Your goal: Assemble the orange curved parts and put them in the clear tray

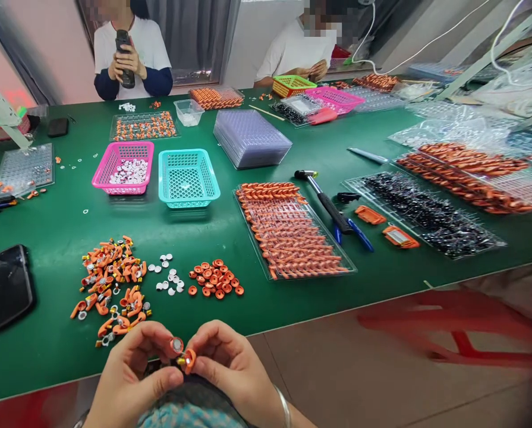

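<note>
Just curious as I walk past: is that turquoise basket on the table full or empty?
Empty. Through the turquoise basket only its bare mesh bottom shows, while the pink basket beside it holds small white discs.

- Green table (60, 238)
- Pink basket (123, 168), teal basket (188, 178), both with lattice walls
- Orange pieces (112, 282), white discs (167, 276)
- Black phone (7, 286)
- Small orange part (189, 359) in fingers
- Silver bangle (285, 405)

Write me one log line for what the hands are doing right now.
left hand: pinches small orange ring | right hand: pinches orange part | parts: close together, contact unclear | place: over green table edge
</note>
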`<state>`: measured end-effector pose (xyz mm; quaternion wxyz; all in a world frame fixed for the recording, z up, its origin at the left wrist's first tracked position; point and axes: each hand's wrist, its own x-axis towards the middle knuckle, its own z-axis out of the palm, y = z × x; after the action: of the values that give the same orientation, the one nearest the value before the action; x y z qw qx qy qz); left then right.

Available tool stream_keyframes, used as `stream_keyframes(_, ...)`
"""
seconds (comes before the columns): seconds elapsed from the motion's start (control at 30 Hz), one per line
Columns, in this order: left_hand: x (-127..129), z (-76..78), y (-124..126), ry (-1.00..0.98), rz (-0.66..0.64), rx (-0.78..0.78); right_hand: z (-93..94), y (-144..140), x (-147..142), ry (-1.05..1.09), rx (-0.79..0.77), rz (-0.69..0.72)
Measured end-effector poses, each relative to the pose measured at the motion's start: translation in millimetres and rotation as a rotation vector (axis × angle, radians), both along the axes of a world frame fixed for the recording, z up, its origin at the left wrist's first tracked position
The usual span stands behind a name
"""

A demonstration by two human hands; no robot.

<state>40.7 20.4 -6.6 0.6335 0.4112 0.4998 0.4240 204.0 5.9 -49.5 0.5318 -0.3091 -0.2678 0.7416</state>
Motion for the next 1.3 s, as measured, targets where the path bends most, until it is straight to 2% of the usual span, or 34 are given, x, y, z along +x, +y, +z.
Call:
stream_keyframes(0.07, -0.7, -0.1, -2.0, 0.029, 0.009, 0.03, -1.7, -0.7, -1.6, 0.016, 0.002, -0.011)
stream_keyframes(0.13, -2.9, -1.3, -2.4, 0.109, -0.036, 0.108, -3.8, -1.7, -3.9, 0.019, -0.005, -0.008)
stream_keyframes(0.27, -7.3, -1.3, 1.2, 0.329, -0.201, 0.439, -8.5, -3.6, -9.2, 0.023, -0.032, 0.02)
stream_keyframes(0.37, -7.4, 0.9, 3.8, 0.426, -0.227, 0.654, -12.2, -4.4, -12.8, 0.044, -0.046, 0.053)
stream_keyframes(0.5, -7.1, 2.3, 2.3, 0.467, -0.258, 0.774, -16.1, -4.0, -15.8, 0.131, -0.04, 0.008)
stream_keyframes(0.63, -8.9, 1.8, -1.7, 0.457, -0.247, 0.698, -15.3, -2.8, -16.3, 0.16, 0.028, -0.07)
stream_keyframes(0.83, -9.2, 1.2, -3.3, 0.343, -0.193, 0.415, -9.4, -2.1, -15.3, 0.045, 0.195, -0.136)
stream_keyframes(1.03, -0.3, 2.4, -7.5, 0.234, -0.057, 0.138, -9.0, -4.5, -14.7, -0.093, 0.222, -0.188)
stream_keyframes(1.2, 2.5, -1.3, -8.0, 0.161, -0.024, 0.102, -10.2, -7.0, -14.3, -0.136, 0.232, -0.198)
stream_keyframes(1.3, -1.3, -7.2, -6.4, 0.133, -0.087, 0.14, -9.8, -7.9, -13.1, -0.147, 0.255, -0.21)
